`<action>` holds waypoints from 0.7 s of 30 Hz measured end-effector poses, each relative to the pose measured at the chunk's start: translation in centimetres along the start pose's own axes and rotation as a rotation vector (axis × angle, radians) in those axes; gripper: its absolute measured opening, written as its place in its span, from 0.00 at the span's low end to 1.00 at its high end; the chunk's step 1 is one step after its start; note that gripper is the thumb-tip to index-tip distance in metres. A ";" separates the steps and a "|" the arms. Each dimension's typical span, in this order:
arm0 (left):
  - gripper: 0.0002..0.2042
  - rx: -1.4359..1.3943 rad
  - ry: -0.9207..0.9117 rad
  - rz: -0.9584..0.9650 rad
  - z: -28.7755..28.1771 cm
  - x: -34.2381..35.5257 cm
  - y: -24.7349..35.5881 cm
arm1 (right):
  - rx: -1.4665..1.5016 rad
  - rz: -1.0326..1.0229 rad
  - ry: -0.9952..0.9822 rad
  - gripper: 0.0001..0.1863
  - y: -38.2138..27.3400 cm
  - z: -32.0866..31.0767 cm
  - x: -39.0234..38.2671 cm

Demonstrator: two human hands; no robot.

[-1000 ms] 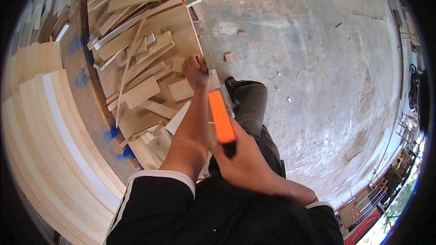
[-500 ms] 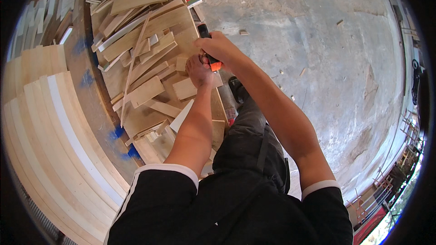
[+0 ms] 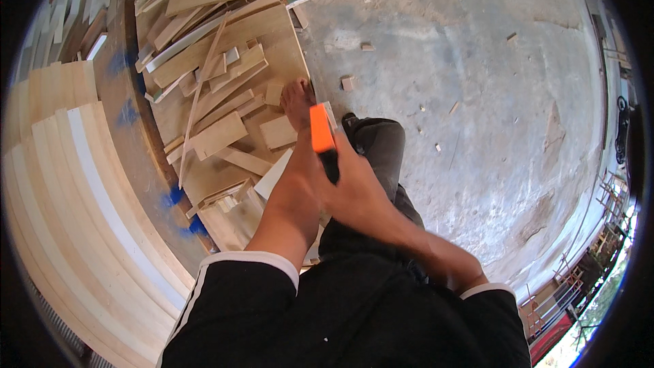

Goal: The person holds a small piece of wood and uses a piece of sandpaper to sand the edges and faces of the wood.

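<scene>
My right hand (image 3: 344,180) is closed round the black grip of a tool with an orange-and-black handle (image 3: 321,128). Its orange end points away from me, and the working part cannot be made out. My left hand (image 3: 298,103) is bent over the edge of the wood-covered bench (image 3: 300,54), holding down a piece of wood (image 3: 330,113) whose pale end shows just past the orange handle. The tool and my right hand cross in front of my left wrist. A small square offcut (image 3: 274,94) and a short board (image 3: 278,132) lie beside my left hand.
Loose boards and offcuts (image 3: 218,138) cover the bench. Long planks (image 3: 88,197) are stacked at the left. On the concrete floor (image 3: 477,95) to the right lie small wood scraps, among them a block (image 3: 348,83). My leg (image 3: 381,143) stands close to the bench.
My right hand has drawn the tool back toward me and turned it, its orange end now away from me. A small wood block now lies on the floor beside the bench.
</scene>
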State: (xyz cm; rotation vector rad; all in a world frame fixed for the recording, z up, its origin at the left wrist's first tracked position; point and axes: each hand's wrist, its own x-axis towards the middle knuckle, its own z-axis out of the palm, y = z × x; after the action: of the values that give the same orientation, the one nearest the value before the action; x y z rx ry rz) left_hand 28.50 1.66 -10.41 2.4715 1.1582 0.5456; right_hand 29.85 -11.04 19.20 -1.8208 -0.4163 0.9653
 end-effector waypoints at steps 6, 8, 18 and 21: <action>0.06 0.027 -0.021 0.011 -0.3 0.4 0.2 | 0.053 0.085 -0.126 0.22 -0.2 -0.7 -5.6; 0.06 0.017 0.022 0.034 -0.2 0.4 0.2 | 0.054 0.047 -0.155 0.22 0.9 -0.5 -6.0; 0.07 0.097 0.049 0.038 -0.1 0.6 0.2 | 0.096 0.074 -0.169 0.21 -0.1 -2.0 -8.5; 0.08 0.115 0.067 0.050 0.1 0.3 0.2 | 0.145 0.159 -0.259 0.21 -2.0 -3.1 -9.8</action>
State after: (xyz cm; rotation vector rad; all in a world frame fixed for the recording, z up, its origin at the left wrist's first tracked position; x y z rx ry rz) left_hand 28.84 1.76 -10.32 2.6042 1.1867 0.5959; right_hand 26.35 -18.44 25.79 -1.6218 -0.3529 1.3152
